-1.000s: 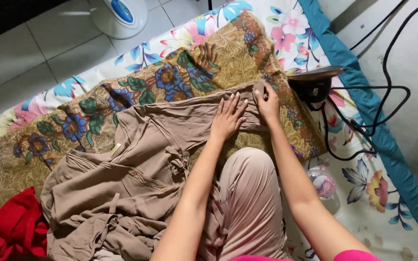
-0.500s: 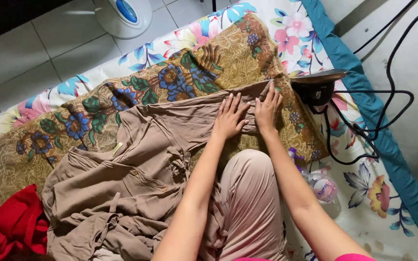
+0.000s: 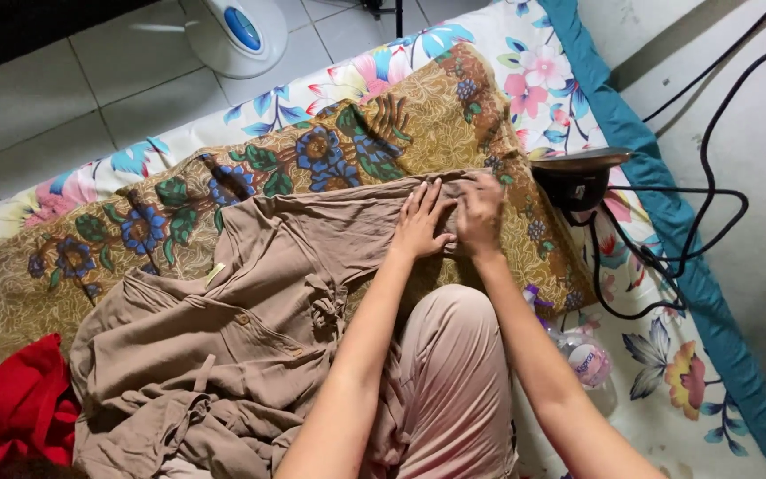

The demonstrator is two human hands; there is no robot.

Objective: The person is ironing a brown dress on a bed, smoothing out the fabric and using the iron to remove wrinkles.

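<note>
We've got our left hand point(image 3: 420, 222) and right hand point(image 3: 480, 215) flat, fingers spread, on one soft, crumpled tan garment point(image 3: 250, 328) over a brown floral batik cloth point(image 3: 312, 160); one black iron point(image 3: 578, 177) nearby.

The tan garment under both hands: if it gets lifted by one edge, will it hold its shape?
Probably not. The tan garment lies in soft folds and bunches, so it looks floppy and light. Flat under the left hand and right hand, it would likely sag and drag.

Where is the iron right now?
In the head view, the iron stands on its end at the right, on the flowered mat, just right of the right hand pressing the tan garment.
</note>
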